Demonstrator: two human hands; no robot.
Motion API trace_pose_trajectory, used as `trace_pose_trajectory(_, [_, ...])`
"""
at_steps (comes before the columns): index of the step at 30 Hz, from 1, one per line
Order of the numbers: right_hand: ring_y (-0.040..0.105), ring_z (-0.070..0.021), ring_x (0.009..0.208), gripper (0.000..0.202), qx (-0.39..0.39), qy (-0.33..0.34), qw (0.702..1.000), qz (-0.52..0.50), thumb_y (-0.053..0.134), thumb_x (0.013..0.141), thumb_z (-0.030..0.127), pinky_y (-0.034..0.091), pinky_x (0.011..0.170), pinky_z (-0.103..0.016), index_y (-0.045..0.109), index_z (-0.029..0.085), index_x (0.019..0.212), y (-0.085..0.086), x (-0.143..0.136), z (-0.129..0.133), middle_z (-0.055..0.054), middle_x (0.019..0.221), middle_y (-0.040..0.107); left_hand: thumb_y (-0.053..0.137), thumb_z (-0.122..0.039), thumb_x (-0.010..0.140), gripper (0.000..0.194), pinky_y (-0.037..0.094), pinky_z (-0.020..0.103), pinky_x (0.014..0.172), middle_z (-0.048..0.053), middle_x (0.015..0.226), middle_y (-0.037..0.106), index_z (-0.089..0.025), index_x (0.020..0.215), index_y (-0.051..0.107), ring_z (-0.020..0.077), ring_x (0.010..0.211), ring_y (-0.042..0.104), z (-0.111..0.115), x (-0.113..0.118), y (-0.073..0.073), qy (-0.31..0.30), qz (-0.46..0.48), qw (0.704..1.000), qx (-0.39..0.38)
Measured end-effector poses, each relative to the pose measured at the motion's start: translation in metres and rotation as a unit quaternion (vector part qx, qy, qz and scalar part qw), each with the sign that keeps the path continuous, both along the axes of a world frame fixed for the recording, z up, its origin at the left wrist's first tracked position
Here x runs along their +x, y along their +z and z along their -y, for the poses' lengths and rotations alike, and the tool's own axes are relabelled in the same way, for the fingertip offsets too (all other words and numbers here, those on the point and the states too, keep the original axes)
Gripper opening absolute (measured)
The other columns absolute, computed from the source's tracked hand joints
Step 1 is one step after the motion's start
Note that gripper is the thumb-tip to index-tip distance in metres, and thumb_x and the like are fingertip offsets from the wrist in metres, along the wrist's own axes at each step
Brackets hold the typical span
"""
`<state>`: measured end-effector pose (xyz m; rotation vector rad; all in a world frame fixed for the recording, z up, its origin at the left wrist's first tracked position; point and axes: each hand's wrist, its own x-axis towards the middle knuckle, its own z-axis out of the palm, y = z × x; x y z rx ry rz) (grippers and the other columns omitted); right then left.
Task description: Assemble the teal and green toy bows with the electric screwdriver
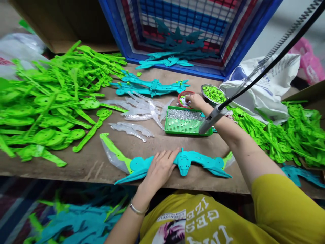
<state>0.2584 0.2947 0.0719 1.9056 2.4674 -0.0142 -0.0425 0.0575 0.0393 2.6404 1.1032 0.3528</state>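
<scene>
A turquoise toy bow with lime-green curved end arms and clear plastic strips lies across the table's front. My left hand is over its left half, fingers closed over the bow body. Farther off, my right hand reaches into a small red basket holding small white and green pieces; the fingers are bunched, and their tips are partly hidden. Below that hand sits a green perforated tray with many tiny silvery parts. A metal bowl of small lime-green pieces stands just right of the basket.
Lime-green arms are heaped at left, more green parts at right. Clear plastic strips and turquoise bow bodies lie mid-table. Behind stands a blue crate. A black cord with a tool hangs before my right arm.
</scene>
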Motion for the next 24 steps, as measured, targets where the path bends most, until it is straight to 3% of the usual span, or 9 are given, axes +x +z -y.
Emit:
trace_pose_trajectory(4, [0.065, -0.0232, 0.095, 0.033, 0.006, 0.009, 1.0, -0.003, 0.052, 0.09, 0.016, 0.038, 0.08, -0.034, 0.075, 0.014, 0.114, 0.0, 0.001, -0.001, -0.014, 0.107, 0.076, 0.059, -0.011, 0.092, 0.063, 0.047, 0.039, 0.088, 0.007, 0.116, 0.069, -0.023, 0.152, 0.042, 0.0253, 0.103, 0.063, 0.004, 0.0, 0.001, 0.006, 0.003, 1.0, 0.009])
trace_pose_trajectory(10, [0.063, -0.0235, 0.105, 0.046, 0.005, 0.006, 1.0, -0.005, 0.053, 0.088, 0.013, 0.043, 0.084, -0.033, 0.07, 0.016, 0.131, 0.008, 0.0, 0.003, -0.014, 0.132, 0.07, 0.058, -0.013, 0.094, 0.059, 0.046, 0.039, 0.087, 0.007, 0.112, 0.068, -0.023, 0.151, 0.045, 0.0261, 0.102, 0.061, 0.009, -0.002, 0.004, 0.028, 0.01, 0.999, 0.023])
trace_pose_trajectory(15, [0.066, -0.0243, 0.1, 0.042, -0.016, 0.001, 1.0, -0.004, 0.05, 0.091, 0.012, 0.045, 0.087, -0.035, 0.075, 0.017, 0.124, 0.013, -0.009, 0.009, -0.013, 0.112, 0.078, 0.057, -0.011, 0.093, 0.059, 0.046, 0.039, 0.085, 0.008, 0.111, 0.069, -0.023, 0.15, 0.047, 0.0259, 0.101, 0.062, 0.011, 0.001, 0.002, 0.029, 0.016, 0.999, 0.038])
trace_pose_trajectory(24, [0.067, -0.0262, 0.113, 0.045, -0.021, -0.021, 0.998, -0.055, 0.048, 0.092, 0.014, 0.047, 0.099, -0.036, 0.068, 0.008, 0.132, 0.013, -0.004, 0.008, -0.018, 0.125, 0.074, 0.055, -0.013, 0.093, 0.057, 0.047, 0.04, 0.083, 0.009, 0.111, 0.07, -0.022, 0.149, 0.049, 0.0265, 0.1, 0.063, 0.011, 0.0, 0.004, 0.031, 0.026, 0.998, 0.055])
